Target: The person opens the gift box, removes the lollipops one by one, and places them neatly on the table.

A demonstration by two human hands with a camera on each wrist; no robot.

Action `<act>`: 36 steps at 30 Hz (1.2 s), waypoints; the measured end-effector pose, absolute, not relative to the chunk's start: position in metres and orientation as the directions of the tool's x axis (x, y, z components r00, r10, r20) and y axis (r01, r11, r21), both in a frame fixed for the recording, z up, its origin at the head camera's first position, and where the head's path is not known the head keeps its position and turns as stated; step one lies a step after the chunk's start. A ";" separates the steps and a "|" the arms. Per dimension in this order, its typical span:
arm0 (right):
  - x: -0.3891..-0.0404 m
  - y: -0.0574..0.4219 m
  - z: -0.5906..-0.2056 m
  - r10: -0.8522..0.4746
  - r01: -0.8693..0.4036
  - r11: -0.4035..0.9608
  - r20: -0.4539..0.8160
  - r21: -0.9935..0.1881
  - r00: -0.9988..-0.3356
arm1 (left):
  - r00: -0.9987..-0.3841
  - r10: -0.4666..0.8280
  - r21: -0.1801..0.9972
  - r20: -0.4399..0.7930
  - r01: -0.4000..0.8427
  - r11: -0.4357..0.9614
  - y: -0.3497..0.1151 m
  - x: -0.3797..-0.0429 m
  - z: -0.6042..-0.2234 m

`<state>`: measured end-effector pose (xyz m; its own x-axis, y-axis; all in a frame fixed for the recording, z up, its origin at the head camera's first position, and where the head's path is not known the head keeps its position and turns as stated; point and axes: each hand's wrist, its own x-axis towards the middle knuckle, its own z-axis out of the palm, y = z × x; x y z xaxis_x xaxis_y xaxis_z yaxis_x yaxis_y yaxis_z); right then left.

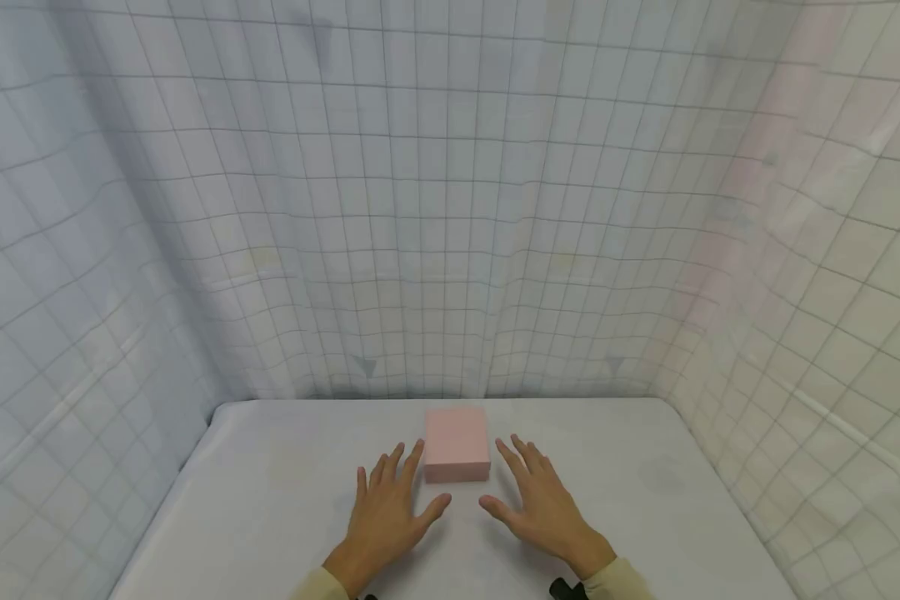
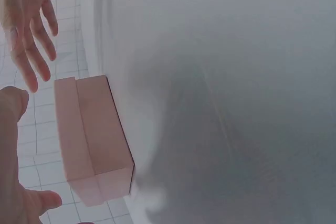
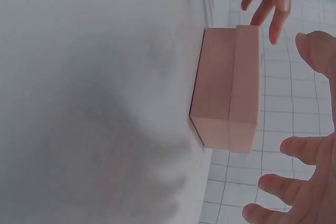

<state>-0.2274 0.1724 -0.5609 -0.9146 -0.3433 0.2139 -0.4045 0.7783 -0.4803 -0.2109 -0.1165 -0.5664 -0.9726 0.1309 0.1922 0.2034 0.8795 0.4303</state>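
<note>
A pink lidded box (image 1: 456,442) sits on the white-covered table, near its back edge and about midway across. My left hand (image 1: 385,514) hovers over the table at the box's near left, fingers spread and thumb turned inward. On the other side, my right hand (image 1: 543,510) mirrors it at the near right, fingers spread as well. Neither hand holds anything. Both wrist views show the box (image 2: 97,129) closed, its lid seam running along the side, with gaps between it and the fingers of the right hand (image 3: 302,182).
The white table (image 1: 270,500) has rounded back corners. Behind it hangs a white grid-patterned curtain (image 1: 450,208), and similar cloth closes in the left and right sides. A dark strap piece (image 1: 567,589) shows at the right wrist, beside a pale yellow sleeve (image 1: 621,581).
</note>
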 end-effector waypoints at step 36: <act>-0.222 0.165 -0.561 -0.464 -0.504 0.589 0.247 -0.632 -0.851 | -0.975 0.192 0.774 0.108 0.203 0.599 -0.113 -0.206 -0.575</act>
